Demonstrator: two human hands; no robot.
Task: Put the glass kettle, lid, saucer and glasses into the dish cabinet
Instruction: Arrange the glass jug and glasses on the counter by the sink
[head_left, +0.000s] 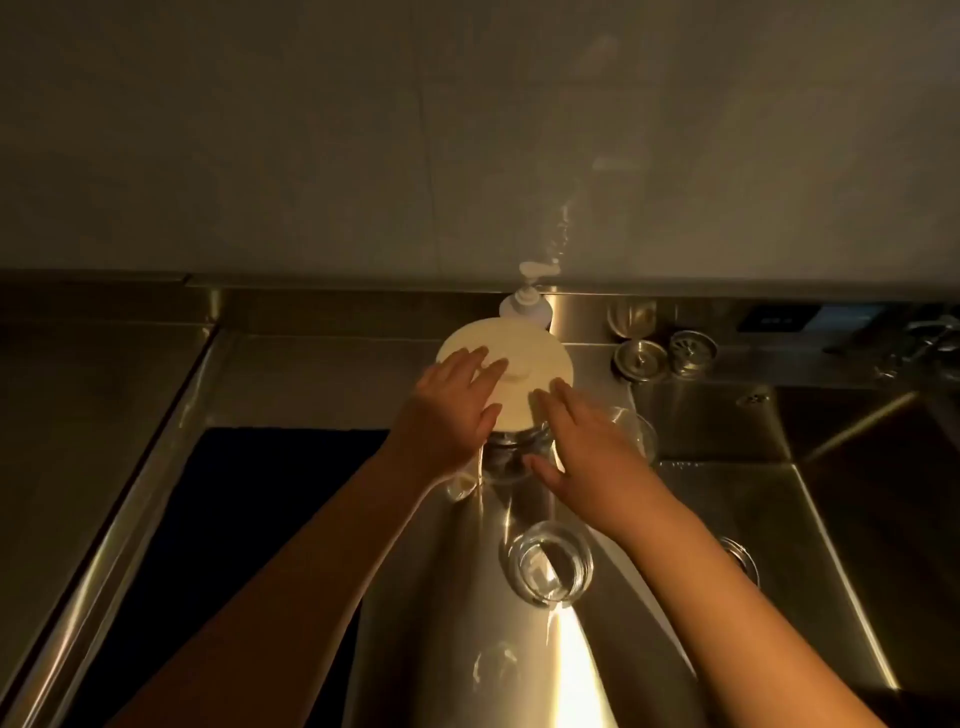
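Nothing is put away yet: both my flat, open hands, left and right, rest on the lid atop the kettle; a glass waits nearby.

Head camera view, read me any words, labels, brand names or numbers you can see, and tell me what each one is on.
None can be read.
Pump bottle behind the white lid: no label legible, too dim and blurred.
Dark panel on the back ledge at the right: faint marks, too small to read.
Drinking glass and steel counter: no print visible.
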